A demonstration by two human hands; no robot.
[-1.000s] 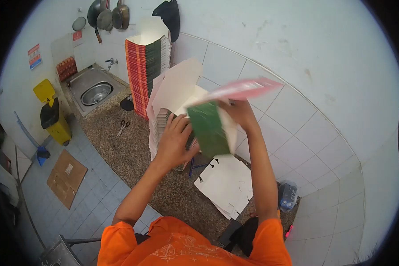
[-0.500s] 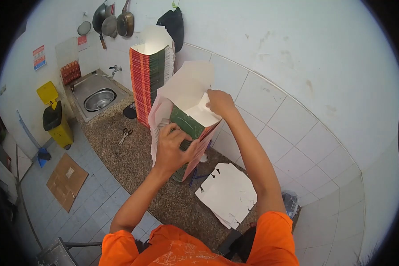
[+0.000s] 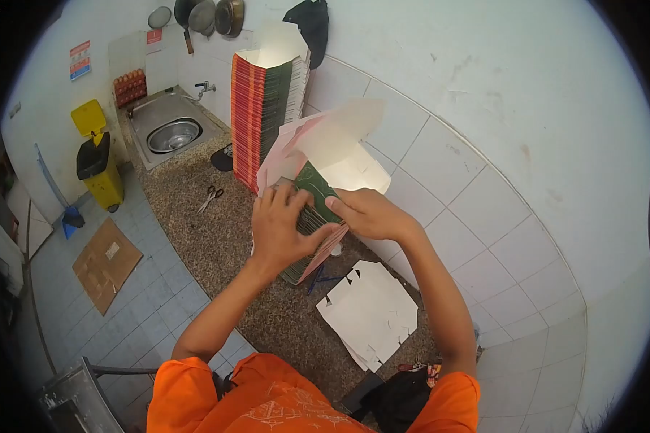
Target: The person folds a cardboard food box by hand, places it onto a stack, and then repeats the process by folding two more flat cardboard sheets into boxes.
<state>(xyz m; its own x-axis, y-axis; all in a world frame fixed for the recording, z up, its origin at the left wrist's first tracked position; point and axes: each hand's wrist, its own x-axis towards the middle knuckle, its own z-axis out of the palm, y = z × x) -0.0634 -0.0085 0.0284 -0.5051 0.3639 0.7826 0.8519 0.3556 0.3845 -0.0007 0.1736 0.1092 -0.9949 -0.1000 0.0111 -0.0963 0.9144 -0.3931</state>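
Observation:
A stack of nested paper food boxes (image 3: 294, 273) stands on the speckled counter in front of me. Its top box (image 3: 313, 186) has a green side, a white inside and raised white flaps. My left hand (image 3: 278, 224) presses against the near side of the stack, fingers bent over the layered edges and thumb stretched to the right. At the right corner of the top box, my right hand (image 3: 372, 213) pinches its wall, thumb on the green side and fingers hidden behind it. Flat white card blanks (image 3: 368, 314) lie on the counter closer to me.
Behind stands a taller stack of red and green boxes (image 3: 249, 123). Scissors (image 3: 210, 198) and a dark cap (image 3: 222, 158) lie left on the counter (image 3: 188, 224), before a sink (image 3: 141, 148). A tiled wall (image 3: 477, 209) bounds the right side. A yellow bin (image 3: 105, 180) is on the floor.
My right hand has moved from the far right flap down to the near right corner of the top box. The box's flaps now lean further right. The camera view has shifted slightly.

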